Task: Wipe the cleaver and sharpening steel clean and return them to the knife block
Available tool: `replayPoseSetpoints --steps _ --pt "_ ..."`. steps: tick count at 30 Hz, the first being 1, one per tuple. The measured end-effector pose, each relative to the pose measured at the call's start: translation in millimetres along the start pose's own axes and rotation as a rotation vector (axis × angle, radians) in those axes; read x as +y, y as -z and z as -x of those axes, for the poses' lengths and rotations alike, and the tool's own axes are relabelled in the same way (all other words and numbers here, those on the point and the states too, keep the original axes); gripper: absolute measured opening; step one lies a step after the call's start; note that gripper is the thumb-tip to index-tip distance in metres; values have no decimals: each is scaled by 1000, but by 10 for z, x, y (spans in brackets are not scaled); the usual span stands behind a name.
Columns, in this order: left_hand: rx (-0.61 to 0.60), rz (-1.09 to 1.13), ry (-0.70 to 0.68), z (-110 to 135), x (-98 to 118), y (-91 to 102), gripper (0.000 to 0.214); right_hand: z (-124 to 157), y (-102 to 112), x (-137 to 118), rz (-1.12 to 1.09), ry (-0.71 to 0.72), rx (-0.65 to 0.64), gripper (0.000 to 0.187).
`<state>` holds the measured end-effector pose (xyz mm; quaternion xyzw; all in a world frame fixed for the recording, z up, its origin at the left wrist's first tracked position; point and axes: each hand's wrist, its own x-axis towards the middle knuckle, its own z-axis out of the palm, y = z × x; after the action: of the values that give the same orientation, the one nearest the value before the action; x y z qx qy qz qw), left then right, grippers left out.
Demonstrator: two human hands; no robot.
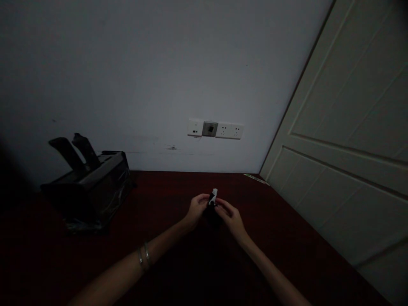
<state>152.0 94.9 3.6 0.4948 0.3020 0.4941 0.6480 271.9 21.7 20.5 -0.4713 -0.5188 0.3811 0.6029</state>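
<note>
In the dim light, a small black-and-white thing stands up between my two hands above the dark red table. Its upper part is white and its lower part is dark; what kind of thing it is I cannot make out. My left hand grips it from the left with bent fingers. From the other side, the thumb and fingers of my right hand pinch it near its lower part. The bottom of the thing fades into shadow below the fingers.
A black box-shaped holder with two dark upright pieces stands on the table at the left. Wall sockets sit on the wall behind. A thin strip lies near the back right corner, by a pale panelled door.
</note>
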Motion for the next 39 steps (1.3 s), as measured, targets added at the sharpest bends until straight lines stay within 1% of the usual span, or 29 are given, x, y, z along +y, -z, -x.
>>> replayPoseSetpoints --steps 2,4,6,8,10,13,15,18,21,23,27,29,32,36,39 --pt "31 -7 -32 4 48 2 25 12 -51 -23 -43 -15 -23 41" --pt "73 -12 -68 8 92 -1 24 14 -87 -33 -32 -12 -21 42" --pt "124 -22 -103 1 131 6 23 4 -91 -23 48 18 9 36" --pt "174 -41 -132 -25 170 35 23 -19 -50 7 144 43 70 29" --pt "218 -66 -154 -64 216 82 22 -53 36 53 171 -11 132 23" --pt "249 -110 -170 -116 282 152 18 -100 223 130 120 -151 182 20" --pt "229 -139 -158 -125 303 171 18 -113 353 173 95 -189 193 22" --pt "169 -178 -113 -108 278 141 18 -97 509 200 55 -179 217 27" --pt "129 -199 -65 -93 206 70 18 -56 602 159 19 -166 241 33" --pt "123 -198 -38 -93 158 21 17 -30 646 95 6 -176 246 35" --pt "123 -154 52 -86 97 -61 17 -9 779 -40 -23 -266 221 32" --pt "104 -118 109 -64 80 -97 18 -9 892 -71 -33 -326 211 32" --pt "65 -74 164 -29 52 -149 19 2 1092 -70 -16 -377 235 33" --pt "37 -69 180 -2 -37 -223 19 65 1301 -56 20 -381 279 33" --pt "19 -99 188 64 -143 -329 25 131 1387 -58 88 -320 270 35"
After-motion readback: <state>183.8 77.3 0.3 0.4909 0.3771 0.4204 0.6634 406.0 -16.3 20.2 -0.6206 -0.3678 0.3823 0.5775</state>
